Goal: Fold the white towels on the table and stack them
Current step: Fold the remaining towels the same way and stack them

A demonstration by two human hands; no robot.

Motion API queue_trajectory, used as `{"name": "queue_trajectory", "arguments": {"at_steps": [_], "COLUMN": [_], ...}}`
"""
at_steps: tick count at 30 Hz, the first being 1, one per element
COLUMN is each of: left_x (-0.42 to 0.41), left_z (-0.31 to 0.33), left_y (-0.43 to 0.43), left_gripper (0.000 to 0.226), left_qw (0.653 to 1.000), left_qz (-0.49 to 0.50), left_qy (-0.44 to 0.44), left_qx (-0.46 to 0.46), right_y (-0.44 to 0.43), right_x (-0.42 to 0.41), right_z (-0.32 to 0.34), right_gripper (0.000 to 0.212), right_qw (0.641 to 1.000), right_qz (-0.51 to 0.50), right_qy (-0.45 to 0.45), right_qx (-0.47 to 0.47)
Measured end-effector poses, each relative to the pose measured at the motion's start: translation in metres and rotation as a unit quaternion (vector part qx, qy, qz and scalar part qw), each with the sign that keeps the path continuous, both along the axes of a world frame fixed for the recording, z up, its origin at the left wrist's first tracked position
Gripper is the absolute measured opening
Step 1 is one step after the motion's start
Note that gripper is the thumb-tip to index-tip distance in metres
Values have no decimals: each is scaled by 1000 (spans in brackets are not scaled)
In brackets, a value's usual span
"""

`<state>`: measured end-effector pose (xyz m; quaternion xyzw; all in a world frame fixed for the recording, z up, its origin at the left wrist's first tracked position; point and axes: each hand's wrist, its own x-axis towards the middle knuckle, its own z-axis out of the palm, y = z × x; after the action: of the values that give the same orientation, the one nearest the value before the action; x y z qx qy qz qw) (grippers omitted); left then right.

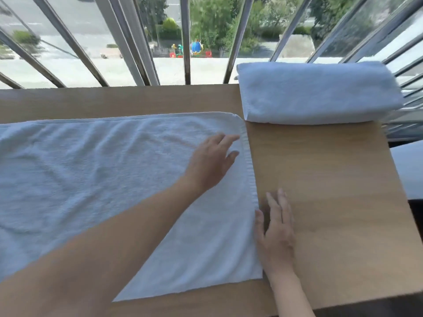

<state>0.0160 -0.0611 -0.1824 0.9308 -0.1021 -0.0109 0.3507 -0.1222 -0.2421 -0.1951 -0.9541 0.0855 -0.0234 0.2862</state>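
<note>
A white towel (pixel 96 179) lies spread flat across the left and middle of the wooden table (pixel 332 202), its right hemmed edge running down the centre. My left hand (pixel 212 163) rests palm down on the towel near its far right corner, fingers apart. Flat on the bare wood lies my right hand (pixel 275 234), thumb touching the towel's right edge. At the table's back right sits a folded white towel (pixel 318 92), thick and rectangular.
Metal window bars (pixel 186 42) rise right behind the table's far edge, with glass and a street view beyond. The table's right edge drops off near a white surface (pixel 409 170). Bare wood shows between the spread towel and the right edge.
</note>
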Motion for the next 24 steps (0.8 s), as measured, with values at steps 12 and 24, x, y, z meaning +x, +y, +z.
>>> {"name": "queue_trajectory", "arguments": {"at_steps": [12, 24], "left_x": [51, 66], "left_z": [-5, -10], "left_y": [-31, -29], "left_gripper": [28, 45], "left_qw": [955, 884], "left_qz": [200, 303], "left_qy": [147, 227], "left_qx": [-163, -273], "right_y": [-25, 7], "right_x": [-89, -65], "right_z": [-10, -22], "right_gripper": [27, 17], "right_qw": [995, 995], "right_qz": [-15, 15], "right_qy": [-65, -86], "right_qx": [-74, -54]}}
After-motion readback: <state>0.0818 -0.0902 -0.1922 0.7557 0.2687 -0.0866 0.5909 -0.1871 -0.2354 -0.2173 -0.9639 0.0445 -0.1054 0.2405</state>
